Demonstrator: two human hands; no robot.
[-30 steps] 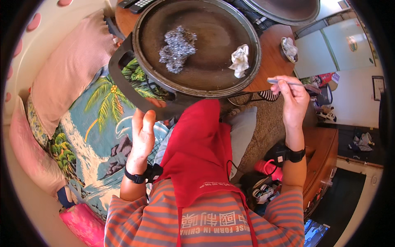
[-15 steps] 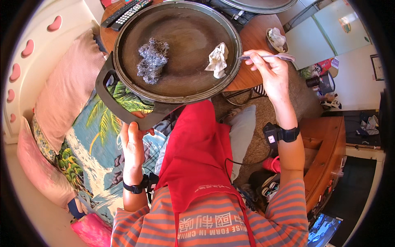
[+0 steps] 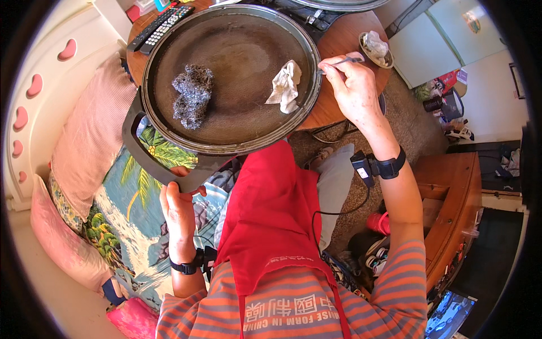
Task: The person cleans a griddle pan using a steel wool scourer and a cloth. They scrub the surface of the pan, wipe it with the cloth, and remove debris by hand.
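A large round dark electric griddle [image 3: 243, 85] rests partly on the wooden table, its near-left side tilted out over my lap. My left hand [image 3: 179, 209] is closed on the griddle's black loop handle [image 3: 148, 161], with fingertips showing through the opening. Between the fingers of my right hand [image 3: 357, 85] is a slim metal utensil [image 3: 357, 59]; its tip meets the griddle's right rim, and its exact kind is hard to make out. On the cooking surface lie a grey steel wool scourer [image 3: 193, 96] at left and a crumpled off-white tissue [image 3: 285, 86] at right.
Two remote controls [image 3: 164, 28] lie on the wooden table [image 3: 333, 104] at the far left. A bowl [image 3: 387, 61] of crumpled tissue stands at the right, and the round lid [image 3: 339, 4] lies behind. Pillows [image 3: 90, 135] line the bed at left; a wooden cabinet [image 3: 451, 186] stands at right.
Within the view, the griddle and its contents have shifted slightly left. My right hand has turned, bringing the utensil to a steeper angle at the rim. My left hand keeps its hold.
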